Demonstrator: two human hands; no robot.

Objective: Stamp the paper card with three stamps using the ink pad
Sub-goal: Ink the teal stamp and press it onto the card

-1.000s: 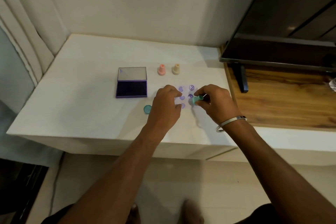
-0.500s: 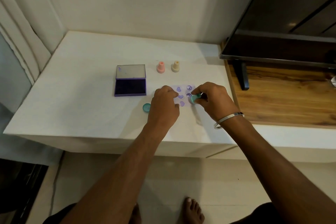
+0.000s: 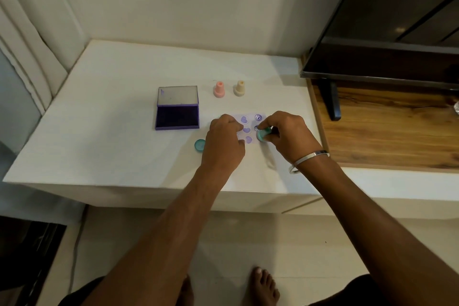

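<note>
A small white paper card lies on the white counter, printed with several purple hearts and round marks. My right hand grips a teal stamp tilted on its side just above the card's right edge. My left hand presses its fingertips on the card's left part and hides that part. The purple ink pad sits open to the left, its lid raised. A pink stamp and a cream stamp stand upright behind the card. A teal cap lies left of my left hand.
A dark screen on a black stand rests on a wooden shelf to the right. The wall runs behind the counter, a curtain hangs at the far left. My bare feet show on the floor below the counter's front edge.
My right hand has lifted and tipped the teal stamp slightly off the card. The view has shifted a little; my left hand stays on the card.
</note>
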